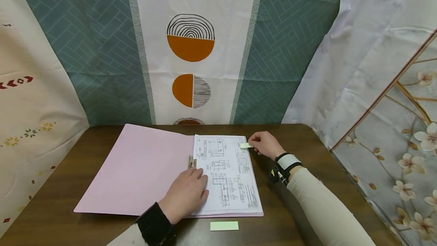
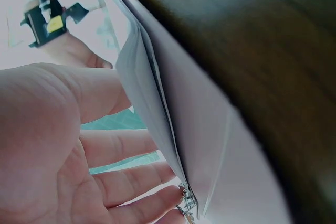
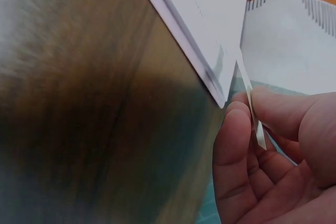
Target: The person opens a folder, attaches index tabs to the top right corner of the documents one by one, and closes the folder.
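Note:
A pink folder lies spread on the table, with a stack of drawing sheets fixed by a metal clip at its spine. My left hand rests on the lower left of the top sheet, fingers extended; in the left wrist view its fingertips reach the sheets beside the clip. Between thumb and fingers my right hand pinches a pale green sticky note at the upper right edge of the sheets. The right wrist view shows this note edge-on, its free end over the paper.
A second pale green sticky note lies on the brown table just below the folder's near edge. A patterned curtain hangs behind the table, with printed cloths along both sides.

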{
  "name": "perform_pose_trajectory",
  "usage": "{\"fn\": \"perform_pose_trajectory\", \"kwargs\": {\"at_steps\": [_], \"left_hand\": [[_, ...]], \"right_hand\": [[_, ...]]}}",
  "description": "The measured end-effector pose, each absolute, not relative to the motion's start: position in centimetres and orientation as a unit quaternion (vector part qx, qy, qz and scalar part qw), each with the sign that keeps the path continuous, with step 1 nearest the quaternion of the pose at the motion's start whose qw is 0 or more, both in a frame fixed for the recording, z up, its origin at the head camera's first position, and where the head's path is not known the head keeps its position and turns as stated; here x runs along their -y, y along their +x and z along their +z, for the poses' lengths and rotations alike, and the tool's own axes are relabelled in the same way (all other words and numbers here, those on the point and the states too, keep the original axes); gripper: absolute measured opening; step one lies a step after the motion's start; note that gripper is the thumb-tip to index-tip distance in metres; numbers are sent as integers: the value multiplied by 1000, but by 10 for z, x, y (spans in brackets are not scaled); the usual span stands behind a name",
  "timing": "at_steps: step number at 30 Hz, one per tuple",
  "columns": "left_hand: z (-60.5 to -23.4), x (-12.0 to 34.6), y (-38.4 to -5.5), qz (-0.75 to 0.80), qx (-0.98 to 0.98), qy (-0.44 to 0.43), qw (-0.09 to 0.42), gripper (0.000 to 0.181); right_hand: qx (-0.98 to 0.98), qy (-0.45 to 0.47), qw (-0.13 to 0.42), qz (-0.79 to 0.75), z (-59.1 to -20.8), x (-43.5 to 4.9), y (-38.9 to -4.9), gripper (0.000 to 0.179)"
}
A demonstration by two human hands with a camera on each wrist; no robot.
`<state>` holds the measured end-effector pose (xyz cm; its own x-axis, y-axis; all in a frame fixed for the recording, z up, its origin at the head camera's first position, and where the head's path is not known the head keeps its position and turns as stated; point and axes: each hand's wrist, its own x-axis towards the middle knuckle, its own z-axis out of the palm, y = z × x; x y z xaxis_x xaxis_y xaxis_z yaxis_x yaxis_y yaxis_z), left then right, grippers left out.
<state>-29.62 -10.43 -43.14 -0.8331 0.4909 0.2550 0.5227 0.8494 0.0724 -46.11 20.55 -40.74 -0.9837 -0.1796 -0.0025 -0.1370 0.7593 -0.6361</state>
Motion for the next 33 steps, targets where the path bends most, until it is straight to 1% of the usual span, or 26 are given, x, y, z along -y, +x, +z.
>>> {"fn": "perform_pose_trajectory", "kwargs": {"at_steps": [6,12,21,33], "left_hand": [[-433,104,-297,-64,956,-263,115,31],[-433,103,-298,-66,958,-260,97,36],[-432,104,-299,-63,959,-256,99,35],[-433,104,-299,-64,958,-260,105,35]], "right_hand": [[-943,-75,31,-323,-410,-202,-477,14],[-948,-74,28,-308,-414,-204,-490,16],[-952,-63,36,-298,-419,-201,-498,24],[-956,-66,31,-283,-427,-195,-502,19]]}}
